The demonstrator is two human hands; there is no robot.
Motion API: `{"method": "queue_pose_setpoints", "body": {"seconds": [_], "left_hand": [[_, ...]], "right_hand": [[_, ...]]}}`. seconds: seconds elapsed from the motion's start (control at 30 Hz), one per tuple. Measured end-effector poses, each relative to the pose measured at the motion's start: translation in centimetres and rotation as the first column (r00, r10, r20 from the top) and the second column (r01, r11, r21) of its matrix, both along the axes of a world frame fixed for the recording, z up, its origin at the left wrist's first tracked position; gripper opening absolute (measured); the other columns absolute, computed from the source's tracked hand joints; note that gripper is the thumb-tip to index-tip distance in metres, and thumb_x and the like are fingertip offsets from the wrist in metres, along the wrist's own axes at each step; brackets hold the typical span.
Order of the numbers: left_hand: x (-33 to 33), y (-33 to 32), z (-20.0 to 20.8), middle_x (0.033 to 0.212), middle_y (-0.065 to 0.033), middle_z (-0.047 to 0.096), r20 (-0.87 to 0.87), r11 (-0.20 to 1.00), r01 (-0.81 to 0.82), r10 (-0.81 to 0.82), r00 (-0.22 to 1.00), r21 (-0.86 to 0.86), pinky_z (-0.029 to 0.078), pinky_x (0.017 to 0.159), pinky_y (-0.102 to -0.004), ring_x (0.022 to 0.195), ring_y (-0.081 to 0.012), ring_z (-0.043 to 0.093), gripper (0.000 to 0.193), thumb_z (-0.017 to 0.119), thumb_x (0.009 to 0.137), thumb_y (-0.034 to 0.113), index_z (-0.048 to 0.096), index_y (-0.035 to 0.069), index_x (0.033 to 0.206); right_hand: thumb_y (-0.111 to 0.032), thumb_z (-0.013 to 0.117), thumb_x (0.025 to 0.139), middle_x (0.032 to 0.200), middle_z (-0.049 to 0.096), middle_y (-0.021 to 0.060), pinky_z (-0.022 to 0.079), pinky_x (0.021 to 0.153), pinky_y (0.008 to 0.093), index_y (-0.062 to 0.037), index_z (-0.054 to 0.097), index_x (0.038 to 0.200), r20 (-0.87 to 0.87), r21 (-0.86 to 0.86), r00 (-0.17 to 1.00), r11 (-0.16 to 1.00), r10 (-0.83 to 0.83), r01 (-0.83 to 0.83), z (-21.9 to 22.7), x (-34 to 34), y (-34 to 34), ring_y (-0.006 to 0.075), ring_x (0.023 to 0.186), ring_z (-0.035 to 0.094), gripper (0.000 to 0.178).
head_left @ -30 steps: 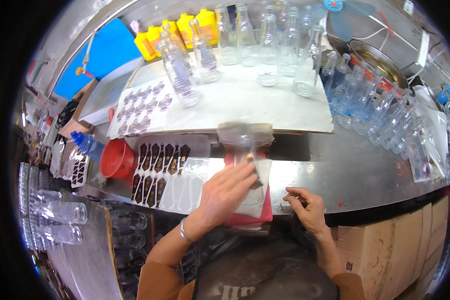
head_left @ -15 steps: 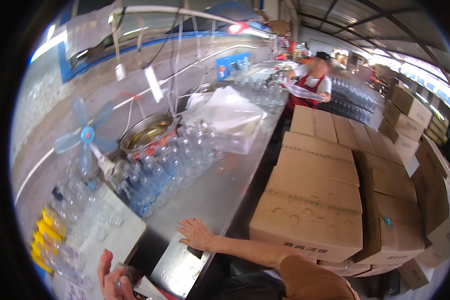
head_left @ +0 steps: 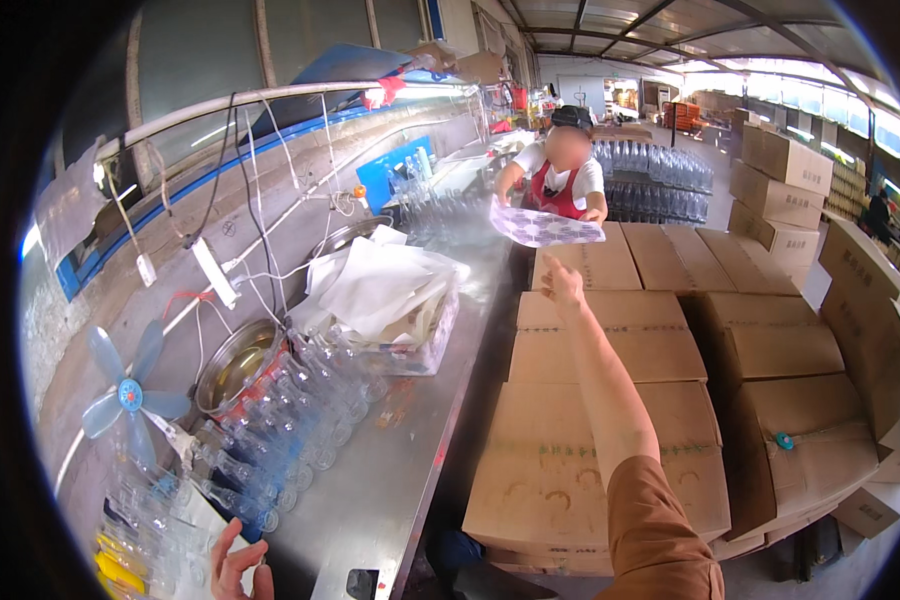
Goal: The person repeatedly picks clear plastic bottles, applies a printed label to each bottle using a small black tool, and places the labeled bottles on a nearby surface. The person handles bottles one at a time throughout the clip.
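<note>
Head view: right hand [head_left: 564, 286] has left bench [head_left: 365, 500], stretched toward sheet [head_left: 545, 229]

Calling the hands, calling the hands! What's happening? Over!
Right hand empty, stretched toward patterned sheet, not touching. Co-worker holding sheet. Left hand near bottles, grip unclear. Boxes under right forearm.

A blue fan [head_left: 130, 394] stands at the lower left of the frame, near a shiny metal bowl [head_left: 238, 362]. Above the bowl, a white power strip [head_left: 213, 272] hangs against the grey wall [head_left: 90, 290]. Window panes [head_left: 200, 70] line the upper left. Brown cardboard boxes [head_left: 550, 430] fill the lower right, a small teal disc [head_left: 784, 440] on one.
</note>
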State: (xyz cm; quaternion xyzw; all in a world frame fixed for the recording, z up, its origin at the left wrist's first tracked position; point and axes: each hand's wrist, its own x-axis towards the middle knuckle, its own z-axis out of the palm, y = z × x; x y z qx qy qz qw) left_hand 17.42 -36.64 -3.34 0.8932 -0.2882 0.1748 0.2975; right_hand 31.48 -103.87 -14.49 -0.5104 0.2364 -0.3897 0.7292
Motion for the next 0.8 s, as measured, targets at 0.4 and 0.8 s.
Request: {"method": "queue_pose_setpoints", "body": {"seconds": [0.4, 0.8], "left_hand": [[2.6, -3.4, -4.1, 0.131, -0.0193, 0.064, -0.163, 0.993, -0.089, 0.100, 0.981, 0.073, 0.056, 0.086, -0.0306, 0.104, -0.0213, 0.068, 0.016, 0.060, 0.098, -0.001, 0.071, -0.002, 0.109], [3.0, 5.5, -11.4, 0.128, -0.0163, 0.064, -0.583, 0.807, -0.394, 0.077, 0.809, -0.440, 0.054, 0.089, -0.0287, 0.103, -0.0191, 0.067, 0.018, 0.058, 0.102, 0.003, 0.067, -0.004, 0.116]], "right_hand": [[-0.017, 0.068, 0.089, 0.102, 0.059, 0.0108, 0.054, 0.083, 0.0446, -0.0040, 0.058, 0.115, 0.259, 0.398, 0.925, 0.903, -0.277, 0.160, -5.5, 8.7, -12.0, 0.0254, 0.086, 0.063, 0.031], [-0.011, 0.059, 0.084, 0.066, 0.053, 0.0037, 0.037, 0.044, 0.0291, -0.0021, 0.056, 0.071, 0.330, 0.026, 0.913, 0.969, -0.239, 0.244, 3.9, 6.3, -8.5, 0.0139, 0.053, 0.050, 0.016]]}}
